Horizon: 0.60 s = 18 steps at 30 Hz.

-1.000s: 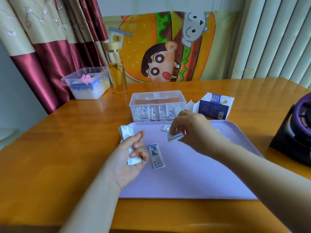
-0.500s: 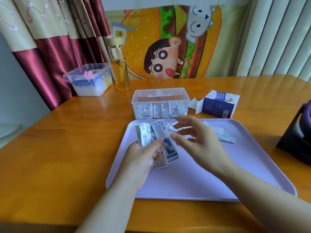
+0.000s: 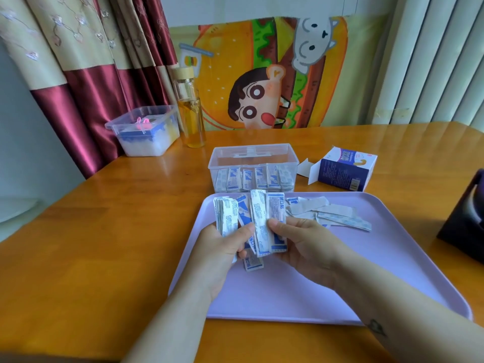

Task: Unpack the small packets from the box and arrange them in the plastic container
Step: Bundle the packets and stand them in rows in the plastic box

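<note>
Head view: I see white-and-blue plaster packets point(image 3: 262, 218) fanned above the lavender tray point(image 3: 288, 297), with their long axes pointing away from me toward the clear plastic container point(image 3: 235, 158). My left hand point(image 3: 222, 247) and right hand point(image 3: 306, 244) each have a grip clamped on them. The opened box point(image 3: 343, 172) lies beside the container on the tabletop point(image 3: 104, 258).

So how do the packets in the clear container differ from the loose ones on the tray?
In the container, the packets stand upright in a row against the front wall; on the tray, the loose packets lie flat in an overlapping heap. The packets show blue printed faces; the loose packets mostly show plain pale sides. Both look like the same slim strips.
</note>
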Available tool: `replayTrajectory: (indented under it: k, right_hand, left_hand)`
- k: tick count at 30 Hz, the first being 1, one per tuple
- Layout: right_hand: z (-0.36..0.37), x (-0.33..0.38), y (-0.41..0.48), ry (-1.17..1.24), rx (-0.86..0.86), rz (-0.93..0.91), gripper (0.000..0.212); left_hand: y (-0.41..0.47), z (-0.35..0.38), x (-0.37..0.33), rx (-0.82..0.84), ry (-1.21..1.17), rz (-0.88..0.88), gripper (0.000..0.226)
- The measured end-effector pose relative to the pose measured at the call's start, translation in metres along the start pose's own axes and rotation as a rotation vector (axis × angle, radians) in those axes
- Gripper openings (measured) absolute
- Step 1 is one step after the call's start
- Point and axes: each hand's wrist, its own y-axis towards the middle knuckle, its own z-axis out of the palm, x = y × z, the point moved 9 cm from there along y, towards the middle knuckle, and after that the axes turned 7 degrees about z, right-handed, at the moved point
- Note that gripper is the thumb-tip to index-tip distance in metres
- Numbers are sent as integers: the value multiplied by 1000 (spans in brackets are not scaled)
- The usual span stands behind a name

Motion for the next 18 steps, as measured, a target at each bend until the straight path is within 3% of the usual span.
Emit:
replayTrajectory:
  k: [9, 14, 18]
  right_hand:
    - [-11, 6, -3, -12, -147, -74, 17]
    - [-35, 14, -5, -92, -325, -75, 14]
    - [-36, 17, -6, -136, -330, -94, 10]
  left_hand:
    - [6, 0, 3, -16, 132, 12, 9]
    - [15, -13, 6, 53, 562, 7, 5]
    - [16, -21, -8, 24, 751, 92, 20]
